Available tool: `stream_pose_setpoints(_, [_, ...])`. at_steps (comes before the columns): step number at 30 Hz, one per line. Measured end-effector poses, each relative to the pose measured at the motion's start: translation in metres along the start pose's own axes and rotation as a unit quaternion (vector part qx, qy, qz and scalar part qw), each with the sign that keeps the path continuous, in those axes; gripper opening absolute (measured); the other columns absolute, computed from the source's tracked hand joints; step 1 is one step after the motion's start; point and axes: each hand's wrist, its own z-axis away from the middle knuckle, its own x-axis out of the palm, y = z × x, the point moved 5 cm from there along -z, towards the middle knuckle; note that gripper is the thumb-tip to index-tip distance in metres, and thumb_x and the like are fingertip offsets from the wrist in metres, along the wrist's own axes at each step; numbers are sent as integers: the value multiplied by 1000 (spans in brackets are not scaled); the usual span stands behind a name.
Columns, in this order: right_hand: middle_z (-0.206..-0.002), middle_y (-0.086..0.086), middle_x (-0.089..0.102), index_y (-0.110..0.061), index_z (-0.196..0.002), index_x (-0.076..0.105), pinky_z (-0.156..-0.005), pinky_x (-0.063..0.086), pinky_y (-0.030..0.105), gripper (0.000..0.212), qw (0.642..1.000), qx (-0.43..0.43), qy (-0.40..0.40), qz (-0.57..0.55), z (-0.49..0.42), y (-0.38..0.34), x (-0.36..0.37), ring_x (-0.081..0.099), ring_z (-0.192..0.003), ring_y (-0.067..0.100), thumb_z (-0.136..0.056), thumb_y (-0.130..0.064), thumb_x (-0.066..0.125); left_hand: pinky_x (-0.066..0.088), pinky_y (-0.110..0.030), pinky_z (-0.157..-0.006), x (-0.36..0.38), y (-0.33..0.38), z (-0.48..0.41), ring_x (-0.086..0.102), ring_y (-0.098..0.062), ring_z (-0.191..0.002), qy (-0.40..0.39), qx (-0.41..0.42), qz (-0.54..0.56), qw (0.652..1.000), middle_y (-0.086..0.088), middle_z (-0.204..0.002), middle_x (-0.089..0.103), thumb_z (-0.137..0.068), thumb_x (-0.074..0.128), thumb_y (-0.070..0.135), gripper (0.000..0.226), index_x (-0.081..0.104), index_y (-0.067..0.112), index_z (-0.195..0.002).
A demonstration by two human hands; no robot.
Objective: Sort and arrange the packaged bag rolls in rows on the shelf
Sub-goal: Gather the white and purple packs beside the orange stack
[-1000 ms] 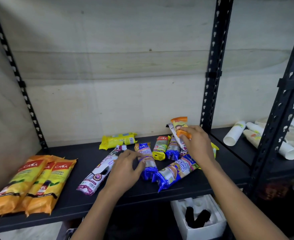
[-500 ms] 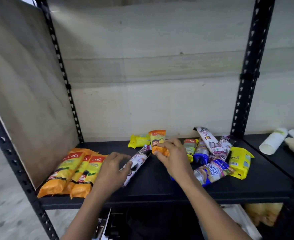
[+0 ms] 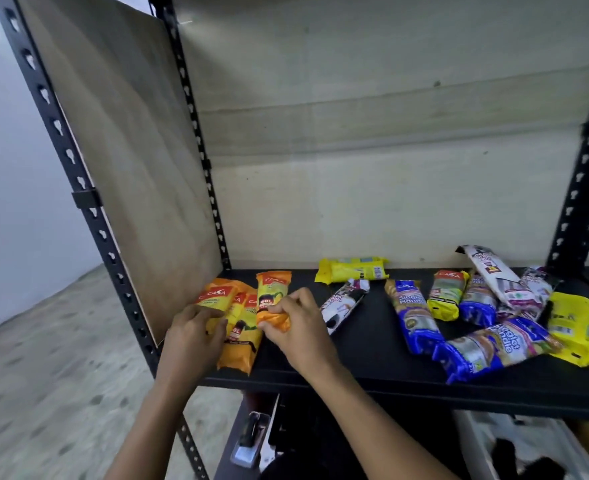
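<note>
The right hand (image 3: 296, 327) has carried an orange pack (image 3: 273, 292) to the left end of the shelf (image 3: 372, 375), pinching its near end; the left hand (image 3: 192, 337) grips the leftmost orange pack (image 3: 213, 299) (the matching row grows); mixed packs (image 3: 411, 313) wait unsorted rightward.

- Our left hand (image 3: 192, 336) covers the near ends of the orange rolls (image 3: 241, 348).
- Our right hand (image 3: 300, 329) hides the lower end of the held orange roll (image 3: 273, 294).
- Below both hands, the dark objects (image 3: 251, 441) under the shelf (image 3: 372, 368) are too blurred for us to name.
</note>
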Motion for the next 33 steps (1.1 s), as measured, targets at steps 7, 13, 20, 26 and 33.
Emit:
stream_pose_setpoints(7, [-107,-5,43,-17,-94,66,-74,50,22,31,1000,-5,-5,-8,-1,-22,44,55,-95,11,-79,-40,79,52,-41,-82,3,-14,13,58,-21,-101,-6,-20,57,998,3,-109,59,-91,63,29,16,70,21,-104])
stream_pose_setpoints(13, [-110,-5,41,-22,-101,61,-70,48,24,34,1000,-15,-20,14,5,-30,69,55,-94,15,-80,-44,77,48,-35,-88,1,-18,16,57,-19,-104,13,-30,114,993,2,-112,61,-93,60,12,19,71,16,-107])
stream_pose_setpoints(20, [-119,-3,40,-23,-131,61,-81,54,33,57,997,-3,-63,45,7,-32,82,54,-108,18,-83,-51,72,49,-40,-93,4,-22,22,57,-17,-109,16,-19,158,987,2,-113,59,-95,57,5,26,72,15,-114])
stream_pose_setpoints(26, [-120,-3,38,-22,-133,59,-84,55,36,57,995,-5,-90,41,8,-31,82,52,-110,18,-85,-52,67,45,-36,-95,4,-23,23,53,-11,-110,11,-25,187,982,5,-113,57,-97,53,6,26,72,16,-112])
stream_pose_setpoints(33, [-130,-4,51,-31,-138,53,-96,50,40,45,994,16,-104,-16,-4,-27,35,55,-116,17,-94,-42,51,47,-40,-82,-2,-7,13,57,-25,-102,22,-57,126,990,-4,-110,62,-95,54,15,18,68,15,-105])
